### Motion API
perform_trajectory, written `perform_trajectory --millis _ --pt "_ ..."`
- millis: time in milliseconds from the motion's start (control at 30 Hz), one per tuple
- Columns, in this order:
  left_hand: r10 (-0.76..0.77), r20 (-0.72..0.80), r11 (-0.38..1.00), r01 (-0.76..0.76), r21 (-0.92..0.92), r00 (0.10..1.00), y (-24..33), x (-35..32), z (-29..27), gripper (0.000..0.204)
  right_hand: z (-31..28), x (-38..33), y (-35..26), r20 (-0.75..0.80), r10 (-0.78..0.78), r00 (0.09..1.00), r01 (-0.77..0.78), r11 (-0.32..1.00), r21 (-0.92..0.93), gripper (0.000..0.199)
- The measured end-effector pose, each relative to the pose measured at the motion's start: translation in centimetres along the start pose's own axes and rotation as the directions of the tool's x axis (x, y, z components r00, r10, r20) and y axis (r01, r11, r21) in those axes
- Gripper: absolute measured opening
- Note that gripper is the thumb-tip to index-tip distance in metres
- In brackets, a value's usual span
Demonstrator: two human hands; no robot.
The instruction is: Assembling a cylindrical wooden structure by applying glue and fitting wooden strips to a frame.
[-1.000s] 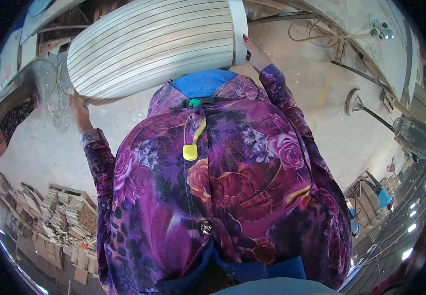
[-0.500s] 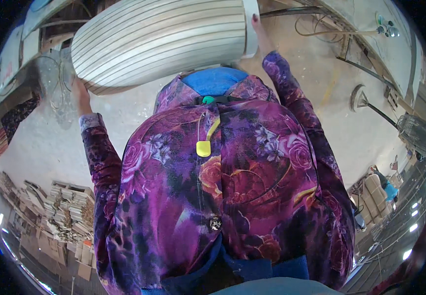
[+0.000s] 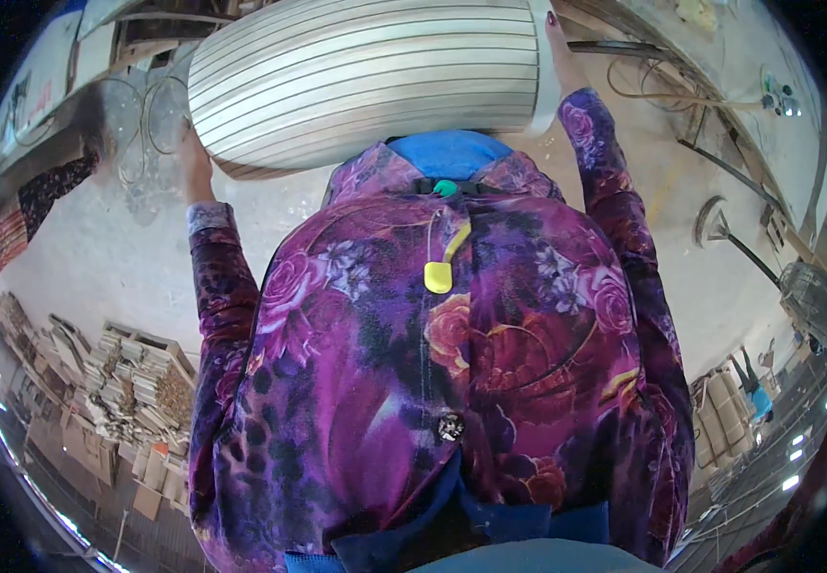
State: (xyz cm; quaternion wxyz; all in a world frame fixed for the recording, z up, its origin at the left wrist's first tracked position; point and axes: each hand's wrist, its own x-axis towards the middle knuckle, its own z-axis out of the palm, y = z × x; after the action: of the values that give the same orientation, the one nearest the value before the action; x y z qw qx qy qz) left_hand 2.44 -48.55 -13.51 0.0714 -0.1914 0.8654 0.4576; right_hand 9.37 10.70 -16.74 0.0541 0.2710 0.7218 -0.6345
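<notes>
A large ribbed panel [image 3: 366, 81], pale with dark grooves running along its length, is carried across the top of the frame, spanning from the upper left to the upper right. Its left end is gripped by the left hand [image 3: 196, 158] at the lower corner, the fingers wrapped onto the edge from beneath. Its right end is held by the right hand [image 3: 559, 43], the fingers closed over the white end face near the top of the frame. Both arms are raised, and the panel is kept just above a blue collar [image 3: 452, 153] and a purple flowered jacket [image 3: 433, 382] that fills the centre and lower part of the frame.

A yellow tag [image 3: 437, 277] on a cord is seen hanging at the chest, below a green clip [image 3: 445, 188]. A dusty concrete floor [image 3: 79, 258] is seen on the left. Stacks of wooden strips [image 3: 132, 387] are piled at the lower left. At the right, a stand [image 3: 719, 229] is set on the floor. Loose cables [image 3: 643, 76] lie at the upper right, near the panel's end.
</notes>
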Motion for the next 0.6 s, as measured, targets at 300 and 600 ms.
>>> perform_trajectory --millis 300,600 --pt "-0.025 0.022 0.929 0.031 -0.368 0.999 -4.4 1.1 0.4 0.038 0.8 1.1 -1.2 0.108 0.281 0.954 -0.298 0.824 0.482 0.072" --pt "-0.088 -0.03 0.905 0.067 -0.421 0.996 -3.0 -0.8 3.1 0.043 -2.8 -1.4 11.7 -0.002 -0.233 0.973 0.192 0.806 -0.56 0.042"
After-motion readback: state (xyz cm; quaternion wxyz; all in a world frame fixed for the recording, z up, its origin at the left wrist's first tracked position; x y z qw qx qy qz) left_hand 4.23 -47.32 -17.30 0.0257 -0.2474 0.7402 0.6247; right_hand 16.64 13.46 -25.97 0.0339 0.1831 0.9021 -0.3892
